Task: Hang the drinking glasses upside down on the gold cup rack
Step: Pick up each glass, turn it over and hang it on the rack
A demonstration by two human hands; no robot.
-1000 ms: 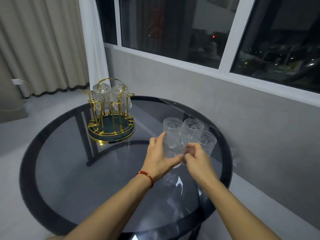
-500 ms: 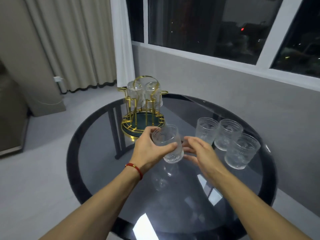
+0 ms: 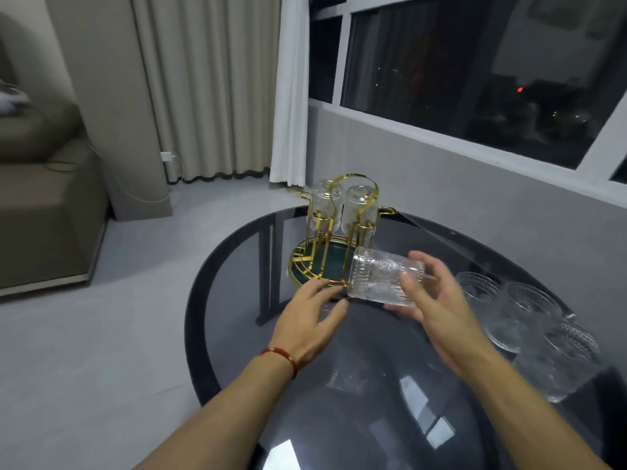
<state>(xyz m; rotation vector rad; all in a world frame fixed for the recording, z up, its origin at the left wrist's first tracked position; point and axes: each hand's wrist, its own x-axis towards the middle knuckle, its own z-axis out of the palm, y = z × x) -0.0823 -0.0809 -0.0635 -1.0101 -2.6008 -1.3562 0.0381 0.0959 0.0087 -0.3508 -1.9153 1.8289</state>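
One drinking glass (image 3: pixel 385 281) lies in my right hand (image 3: pixel 437 300), long axis near horizontal, mouth pointing left toward the gold cup rack (image 3: pixel 334 245), base toward my palm; my right fingers (image 3: pixel 412 283) are wrapped around its base end, holding it clear of the smoked-glass table (image 3: pixel 237 290). My left hand (image 3: pixel 310 320) hovers just beside the mouth, fingers spread and empty, apparently not touching the rim. Two glasses (image 3: pixel 342 206) already hang inverted on the far pegs; the near pegs (image 3: pixel 319 218) stand free, just left of and behind the held glass; I judge a further quarter turn is needed, mouth down. Three upright glasses (image 3: pixel 529 317) wait at the right.
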